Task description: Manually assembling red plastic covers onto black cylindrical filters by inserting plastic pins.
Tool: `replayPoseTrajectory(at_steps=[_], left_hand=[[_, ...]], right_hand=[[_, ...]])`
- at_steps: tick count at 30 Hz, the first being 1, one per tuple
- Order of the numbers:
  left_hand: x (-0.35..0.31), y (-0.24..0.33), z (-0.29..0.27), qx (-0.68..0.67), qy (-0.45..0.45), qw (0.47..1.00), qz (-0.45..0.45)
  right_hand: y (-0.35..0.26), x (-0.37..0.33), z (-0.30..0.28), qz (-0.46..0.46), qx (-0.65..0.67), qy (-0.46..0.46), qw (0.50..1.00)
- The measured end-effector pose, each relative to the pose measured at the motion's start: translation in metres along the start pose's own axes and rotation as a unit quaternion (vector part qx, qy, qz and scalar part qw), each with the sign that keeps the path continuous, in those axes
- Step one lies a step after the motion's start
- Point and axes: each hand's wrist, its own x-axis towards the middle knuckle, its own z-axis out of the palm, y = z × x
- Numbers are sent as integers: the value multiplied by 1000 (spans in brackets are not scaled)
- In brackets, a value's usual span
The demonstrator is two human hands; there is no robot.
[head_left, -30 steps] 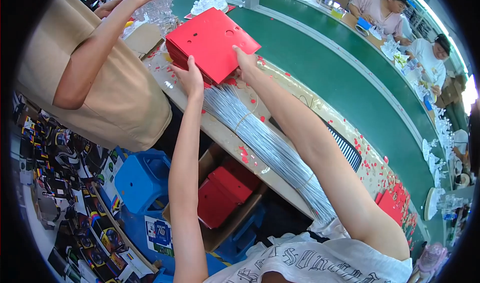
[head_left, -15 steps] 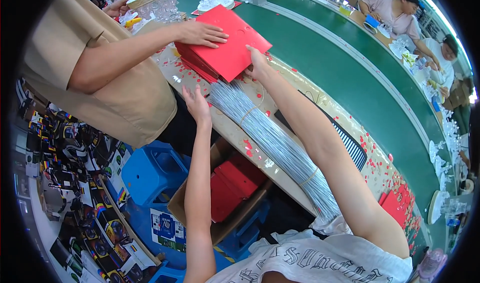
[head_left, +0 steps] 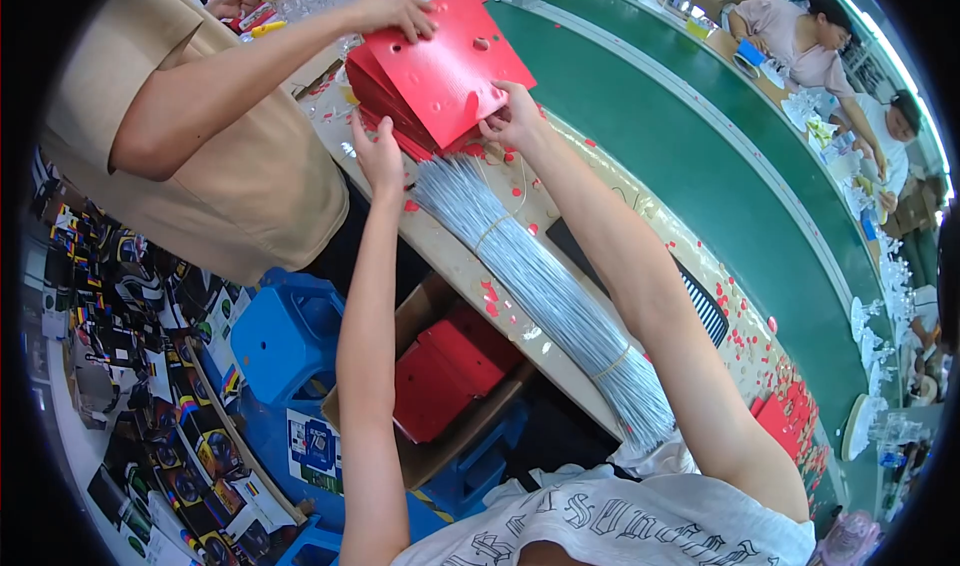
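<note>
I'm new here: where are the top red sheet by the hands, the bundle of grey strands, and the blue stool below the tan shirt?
Top red sheet point(head_left: 452, 71), head view: middle of its face.
Bundle of grey strands point(head_left: 550, 294), head view: mid-length.
Blue stool point(head_left: 275, 328), head view: its seat.

Beige workbench point(head_left: 455, 256), bundled silvery wires point(head_left: 545, 286), scattered red scraps point(head_left: 792, 388), black slotted rack point(head_left: 708, 314)

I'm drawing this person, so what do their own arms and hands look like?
The left hand and right hand are ungloved. Both arms look long and slim, with no sleeves on the parts showing. The white top has fancy black lettering.
</note>
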Motion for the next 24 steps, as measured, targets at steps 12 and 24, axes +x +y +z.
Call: replayPoseTrajectory(at_steps=[12, 24], left_hand=[[41, 2, 25, -3, -14, 998, 54], [-3, 6, 28, 108, -14, 970, 216]], right_hand=[[-4, 21, 12, 7, 13, -9, 1000], [5, 20, -3, -46, -25, -58, 997]])
